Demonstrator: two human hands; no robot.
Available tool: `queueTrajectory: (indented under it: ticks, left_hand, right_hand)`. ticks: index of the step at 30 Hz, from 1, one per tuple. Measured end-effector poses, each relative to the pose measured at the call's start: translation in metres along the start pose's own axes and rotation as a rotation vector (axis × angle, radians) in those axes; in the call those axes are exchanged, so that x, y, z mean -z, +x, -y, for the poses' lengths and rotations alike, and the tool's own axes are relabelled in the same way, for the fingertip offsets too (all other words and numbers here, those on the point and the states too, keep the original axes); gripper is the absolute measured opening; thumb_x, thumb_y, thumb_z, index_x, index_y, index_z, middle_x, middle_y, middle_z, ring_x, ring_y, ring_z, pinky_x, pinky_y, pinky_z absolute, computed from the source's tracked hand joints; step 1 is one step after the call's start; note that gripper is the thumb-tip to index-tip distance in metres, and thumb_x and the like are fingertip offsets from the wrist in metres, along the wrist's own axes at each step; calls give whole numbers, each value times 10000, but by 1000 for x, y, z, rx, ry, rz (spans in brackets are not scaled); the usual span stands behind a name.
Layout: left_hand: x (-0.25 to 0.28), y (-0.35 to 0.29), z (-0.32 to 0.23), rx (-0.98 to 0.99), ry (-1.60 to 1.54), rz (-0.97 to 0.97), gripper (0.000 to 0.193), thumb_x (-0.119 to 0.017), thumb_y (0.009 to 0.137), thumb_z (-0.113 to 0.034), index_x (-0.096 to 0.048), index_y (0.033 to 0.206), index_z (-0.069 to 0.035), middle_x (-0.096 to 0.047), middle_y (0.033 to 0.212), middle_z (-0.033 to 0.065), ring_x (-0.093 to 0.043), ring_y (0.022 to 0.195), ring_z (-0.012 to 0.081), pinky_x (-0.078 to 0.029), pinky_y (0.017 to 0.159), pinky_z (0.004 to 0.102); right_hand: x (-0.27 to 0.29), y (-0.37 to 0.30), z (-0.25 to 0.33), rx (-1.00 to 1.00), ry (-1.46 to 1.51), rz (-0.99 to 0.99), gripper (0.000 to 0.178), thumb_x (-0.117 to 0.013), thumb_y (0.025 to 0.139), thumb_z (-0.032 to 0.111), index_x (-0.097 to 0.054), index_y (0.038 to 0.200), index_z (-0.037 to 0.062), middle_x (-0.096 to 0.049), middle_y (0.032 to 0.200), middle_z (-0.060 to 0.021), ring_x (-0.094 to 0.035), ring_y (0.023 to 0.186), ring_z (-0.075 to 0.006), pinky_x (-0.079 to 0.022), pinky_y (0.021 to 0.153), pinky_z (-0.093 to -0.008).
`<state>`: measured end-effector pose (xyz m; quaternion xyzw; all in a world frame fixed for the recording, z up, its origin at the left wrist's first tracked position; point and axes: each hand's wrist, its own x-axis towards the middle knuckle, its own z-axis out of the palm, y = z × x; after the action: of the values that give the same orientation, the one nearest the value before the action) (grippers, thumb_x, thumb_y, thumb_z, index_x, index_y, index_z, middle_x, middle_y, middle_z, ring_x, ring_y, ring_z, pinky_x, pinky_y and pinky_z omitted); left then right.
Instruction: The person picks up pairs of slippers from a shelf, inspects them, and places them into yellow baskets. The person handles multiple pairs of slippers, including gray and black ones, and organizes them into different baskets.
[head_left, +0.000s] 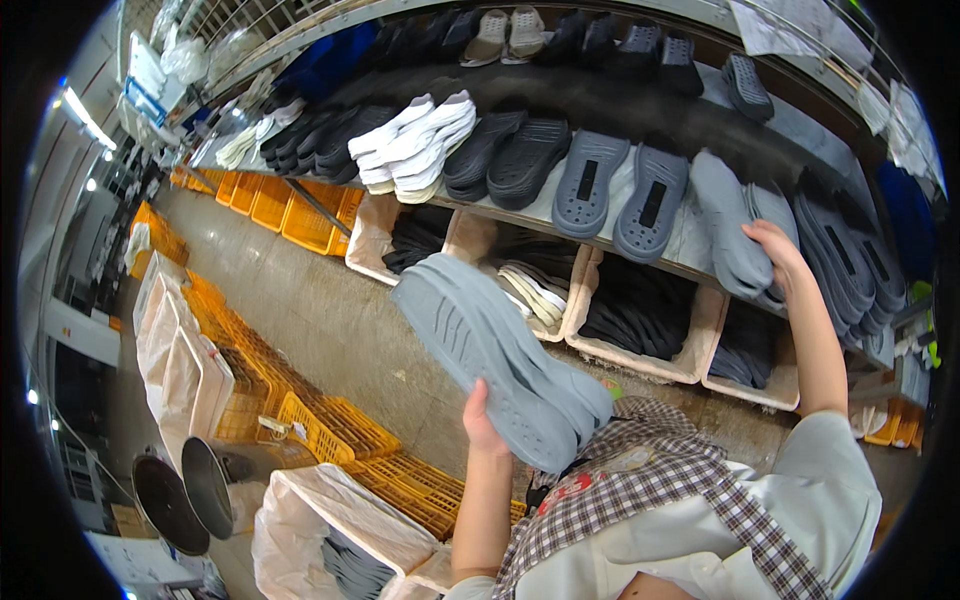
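The grey shoe soles [500,355] gripped in the left hand [482,420] look like matt moulded rubber or foam, ribbed with shallow tread grooves. The yellow crates [330,430] are hard latticed plastic, the floor [330,320] is dull smooth concrete, and the checked apron [680,480] is woven cloth.

Orange crates [330,425]: near left floor | white soles [420,140]: far shelf, centre-left | black soles [505,155]: beside them, right | lined bins [640,315]: under shelf
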<state>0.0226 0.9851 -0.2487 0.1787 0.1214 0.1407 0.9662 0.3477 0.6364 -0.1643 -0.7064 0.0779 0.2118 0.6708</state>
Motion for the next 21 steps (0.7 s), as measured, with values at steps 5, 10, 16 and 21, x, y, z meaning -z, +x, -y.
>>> queueTrajectory:
  ticks: [5, 10, 16, 21]
  left_hand:
    - [-3, 7, 7, -96, 339, -238, 616, -547, 871, -289, -290, 1382, -59, -436, 1325, 177, -459, 1203, 313, -429, 962, 455]
    - [-18, 11, 25, -259, 413, -301, 723, -518, 925, -261, -42, 1458, -142, -365, 1358, 152, -459, 1186, 265, -413, 974, 414]
    - [12, -16, 30, -477, 621, -479, 668, -440, 958, -402, -69, 1447, -137, -324, 1384, 156, -412, 1248, 259, -418, 996, 400]
    - [55, -53, 39, -546, 849, -523, 808, -373, 939, -538, 52, 1459, -88, -239, 1447, 186, -339, 1307, 277, -319, 1065, 402]
  right_hand:
    - [-51, -62, 0, 214, 94, 393, 405, -630, 788, 120, -524, 1160, 0, -627, 1065, -111, -625, 934, -178, -510, 840, -317]
    - [-178, -98, -44, 143, 135, 811, 887, -682, 768, 39, -131, 1459, 104, -533, 1208, -143, -552, 1075, -250, -444, 944, -392]
    - [-259, -116, -90, -269, 39, 1108, 840, -640, 775, 29, -135, 1446, 3, -365, 1355, -172, -364, 1276, -269, -329, 1056, -384]
    - [-303, -119, -140, -478, 64, 1201, 867, -650, 753, 88, -125, 1443, 109, -340, 1382, -173, -390, 1267, -286, -386, 1022, -432]
